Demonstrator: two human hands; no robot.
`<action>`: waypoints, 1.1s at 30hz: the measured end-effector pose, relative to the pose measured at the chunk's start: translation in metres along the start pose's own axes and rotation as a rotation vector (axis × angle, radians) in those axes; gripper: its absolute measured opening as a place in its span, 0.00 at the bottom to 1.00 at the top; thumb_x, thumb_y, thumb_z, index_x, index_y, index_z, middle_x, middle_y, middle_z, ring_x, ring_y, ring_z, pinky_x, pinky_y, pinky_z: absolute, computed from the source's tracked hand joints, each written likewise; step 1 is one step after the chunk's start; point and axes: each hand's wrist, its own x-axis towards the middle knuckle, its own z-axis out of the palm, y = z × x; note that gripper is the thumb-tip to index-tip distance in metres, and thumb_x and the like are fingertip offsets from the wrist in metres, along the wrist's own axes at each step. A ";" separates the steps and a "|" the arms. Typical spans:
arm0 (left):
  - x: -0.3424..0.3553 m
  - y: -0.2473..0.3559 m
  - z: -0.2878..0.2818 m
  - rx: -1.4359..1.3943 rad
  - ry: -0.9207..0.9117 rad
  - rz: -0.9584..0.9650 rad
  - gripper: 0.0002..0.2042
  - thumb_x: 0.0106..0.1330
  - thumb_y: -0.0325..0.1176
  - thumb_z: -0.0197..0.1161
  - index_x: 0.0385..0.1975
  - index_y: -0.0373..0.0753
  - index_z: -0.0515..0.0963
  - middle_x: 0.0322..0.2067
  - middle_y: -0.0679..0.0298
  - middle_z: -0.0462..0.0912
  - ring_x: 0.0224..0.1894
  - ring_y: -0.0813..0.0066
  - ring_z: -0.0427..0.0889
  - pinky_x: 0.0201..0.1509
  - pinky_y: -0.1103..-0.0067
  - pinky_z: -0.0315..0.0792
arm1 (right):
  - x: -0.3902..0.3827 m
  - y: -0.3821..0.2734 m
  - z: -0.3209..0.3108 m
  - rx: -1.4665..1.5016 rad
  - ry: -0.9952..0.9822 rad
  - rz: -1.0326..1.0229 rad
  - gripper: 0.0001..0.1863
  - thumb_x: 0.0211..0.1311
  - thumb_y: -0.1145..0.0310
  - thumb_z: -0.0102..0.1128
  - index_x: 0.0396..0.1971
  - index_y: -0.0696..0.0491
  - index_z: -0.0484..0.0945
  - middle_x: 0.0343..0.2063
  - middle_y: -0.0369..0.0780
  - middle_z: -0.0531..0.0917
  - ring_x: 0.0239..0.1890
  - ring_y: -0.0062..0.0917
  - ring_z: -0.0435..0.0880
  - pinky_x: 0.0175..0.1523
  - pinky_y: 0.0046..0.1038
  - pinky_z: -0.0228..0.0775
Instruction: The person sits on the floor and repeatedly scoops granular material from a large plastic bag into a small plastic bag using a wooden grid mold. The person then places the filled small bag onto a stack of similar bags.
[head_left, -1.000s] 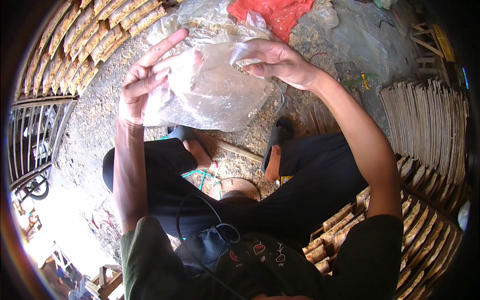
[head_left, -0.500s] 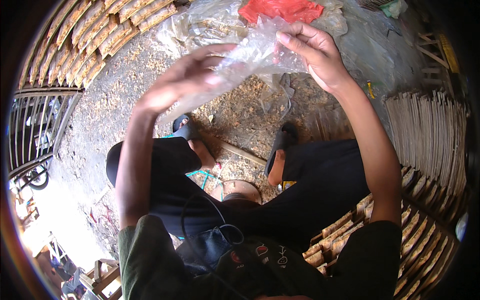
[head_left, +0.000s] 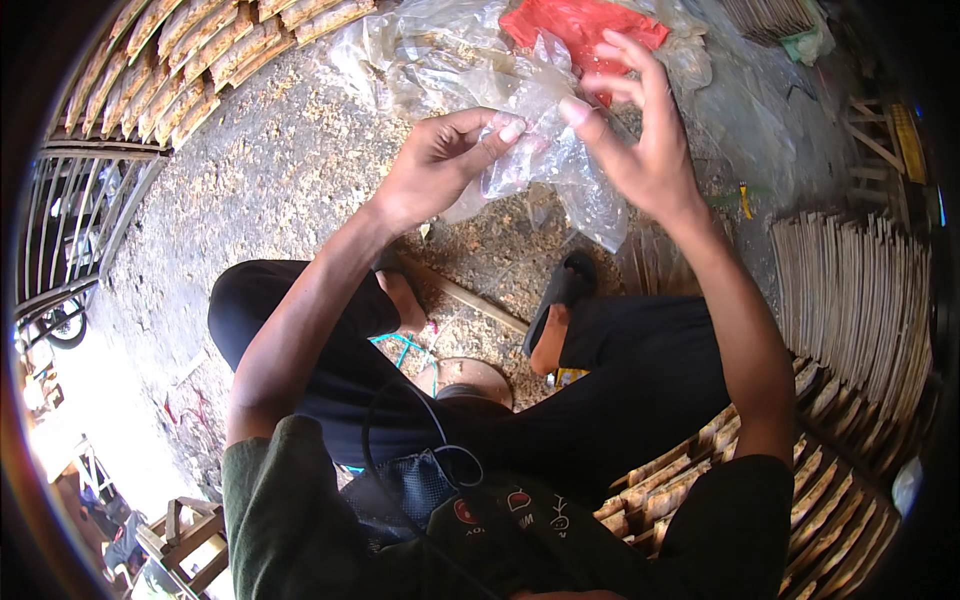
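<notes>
- Head view: the person's left hand [head_left: 435, 168] is pinching a crumpled, clear plastic bag [head_left: 588, 195] between thumb and fingers.
- To its right, the right hand [head_left: 648, 160] is spread, fingers well apart and a little blurred; I can't tell whether its thumb touches the plastic.
- The bag sits between the two hands, its loose end drooping below the right thumb.
- As for writing, the dark shirt [head_left: 285, 510], well below both hands, carries small red and white drawings with a few pale letters.
- Around and below the left hand, the grey floor [head_left: 260, 190] is strewn with tan crumbs.
- Below the hands, a wooden stick [head_left: 465, 292] lies near a dark sandal [head_left: 573, 282].
- Just beyond both hands are rumpled clear sheets [head_left: 415, 50], with a red sheet [head_left: 560, 22] behind the right fingertips.
- Well right of the right hand, thin grey boards [head_left: 850, 290] stand packed together.
- Far below and left of the left hand, a wooden stool [head_left: 185, 540] stands by bright glare.
</notes>
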 end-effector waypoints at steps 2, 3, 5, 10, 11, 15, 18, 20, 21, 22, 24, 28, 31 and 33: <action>-0.002 0.004 0.001 0.050 -0.011 -0.115 0.15 0.77 0.35 0.58 0.58 0.38 0.79 0.42 0.69 0.86 0.41 0.87 0.80 0.46 0.84 0.76 | -0.001 -0.007 0.001 -0.364 -0.020 -0.343 0.29 0.64 0.52 0.67 0.60 0.53 0.77 0.64 0.47 0.70 0.62 0.36 0.75 0.64 0.38 0.69; -0.003 0.007 0.002 0.076 -0.016 -0.173 0.15 0.77 0.35 0.57 0.59 0.39 0.78 0.42 0.69 0.86 0.41 0.88 0.80 0.45 0.85 0.76 | -0.004 -0.010 0.000 -0.395 -0.220 -0.387 0.33 0.65 0.46 0.63 0.65 0.47 0.74 0.70 0.48 0.63 0.69 0.44 0.66 0.71 0.43 0.60; 0.000 -0.006 0.008 -0.001 0.048 -0.052 0.17 0.77 0.37 0.57 0.62 0.42 0.77 0.35 0.71 0.84 0.30 0.89 0.73 0.35 0.85 0.72 | -0.008 -0.015 0.002 -0.626 -0.302 -0.379 0.33 0.67 0.44 0.59 0.66 0.47 0.73 0.71 0.49 0.60 0.70 0.45 0.66 0.71 0.44 0.60; -0.002 -0.012 0.006 -0.022 0.029 -0.023 0.20 0.77 0.38 0.57 0.66 0.44 0.73 0.30 0.72 0.82 0.24 0.90 0.69 0.29 0.86 0.70 | -0.013 0.018 0.002 -0.479 -0.059 -0.032 0.32 0.72 0.42 0.51 0.68 0.46 0.71 0.73 0.48 0.58 0.72 0.46 0.61 0.73 0.45 0.56; -0.002 -0.011 0.007 -0.043 0.034 -0.023 0.20 0.77 0.38 0.56 0.67 0.44 0.72 0.30 0.72 0.83 0.24 0.90 0.68 0.29 0.86 0.69 | -0.011 0.012 0.003 -0.430 -0.058 -0.046 0.32 0.73 0.43 0.51 0.68 0.47 0.71 0.73 0.48 0.58 0.72 0.45 0.61 0.74 0.46 0.55; -0.007 0.004 0.001 0.048 -0.066 -0.065 0.21 0.79 0.35 0.54 0.69 0.45 0.69 0.32 0.74 0.81 0.29 0.90 0.70 0.33 0.87 0.68 | -0.007 -0.017 0.000 -0.661 -0.415 -0.399 0.30 0.73 0.46 0.52 0.66 0.51 0.73 0.72 0.49 0.60 0.73 0.45 0.61 0.73 0.47 0.55; -0.006 0.003 0.000 0.047 -0.047 -0.079 0.21 0.78 0.35 0.55 0.69 0.48 0.70 0.27 0.76 0.76 0.26 0.89 0.64 0.30 0.86 0.63 | -0.009 0.014 0.003 -0.585 -0.221 -0.177 0.33 0.73 0.43 0.50 0.67 0.50 0.70 0.71 0.48 0.63 0.72 0.43 0.63 0.75 0.45 0.52; -0.008 0.007 0.000 0.036 -0.053 -0.036 0.20 0.78 0.36 0.55 0.68 0.47 0.71 0.24 0.76 0.74 0.23 0.89 0.61 0.28 0.86 0.61 | -0.009 0.029 -0.004 -0.217 -0.262 0.131 0.36 0.73 0.40 0.47 0.69 0.52 0.68 0.69 0.48 0.65 0.71 0.39 0.65 0.74 0.43 0.53; -0.009 0.009 0.000 0.031 -0.056 -0.014 0.20 0.78 0.37 0.55 0.68 0.47 0.72 0.23 0.76 0.73 0.22 0.89 0.60 0.27 0.86 0.60 | -0.009 0.035 -0.006 -0.029 -0.276 0.280 0.37 0.73 0.39 0.45 0.69 0.52 0.67 0.69 0.48 0.67 0.70 0.38 0.67 0.74 0.42 0.53; -0.009 0.009 -0.005 0.052 -0.059 0.011 0.20 0.78 0.37 0.55 0.68 0.47 0.72 0.23 0.76 0.73 0.22 0.90 0.60 0.26 0.86 0.59 | -0.008 0.041 -0.006 0.136 -0.335 0.367 0.38 0.73 0.37 0.43 0.69 0.53 0.66 0.68 0.49 0.68 0.69 0.36 0.68 0.74 0.41 0.54; -0.007 0.012 -0.014 0.074 -0.045 0.053 0.20 0.78 0.36 0.55 0.67 0.48 0.72 0.24 0.77 0.75 0.22 0.90 0.60 0.27 0.86 0.59 | -0.009 0.046 -0.008 0.462 -0.439 0.542 0.41 0.73 0.34 0.40 0.70 0.54 0.64 0.65 0.49 0.70 0.67 0.33 0.71 0.73 0.39 0.55; -0.005 0.021 -0.026 0.079 0.039 0.082 0.19 0.77 0.35 0.56 0.67 0.47 0.73 0.32 0.74 0.82 0.25 0.90 0.65 0.30 0.87 0.63 | -0.006 0.040 -0.013 0.731 -0.432 0.526 0.25 0.73 0.55 0.58 0.62 0.55 0.73 0.51 0.40 0.82 0.55 0.22 0.80 0.64 0.30 0.67; -0.008 0.030 -0.035 -0.043 -0.022 0.078 0.19 0.76 0.36 0.58 0.66 0.47 0.74 0.43 0.68 0.87 0.34 0.86 0.77 0.39 0.87 0.70 | 0.003 0.032 -0.021 0.772 -0.301 0.456 0.21 0.70 0.65 0.64 0.59 0.55 0.76 0.45 0.35 0.85 0.49 0.17 0.82 0.61 0.26 0.70; -0.013 0.038 -0.047 -0.021 -0.141 0.062 0.20 0.75 0.42 0.59 0.64 0.44 0.75 0.48 0.64 0.86 0.50 0.77 0.82 0.53 0.81 0.74 | 0.006 0.029 -0.027 0.607 -0.354 0.392 0.22 0.69 0.65 0.64 0.60 0.54 0.75 0.43 0.35 0.85 0.47 0.16 0.82 0.59 0.25 0.70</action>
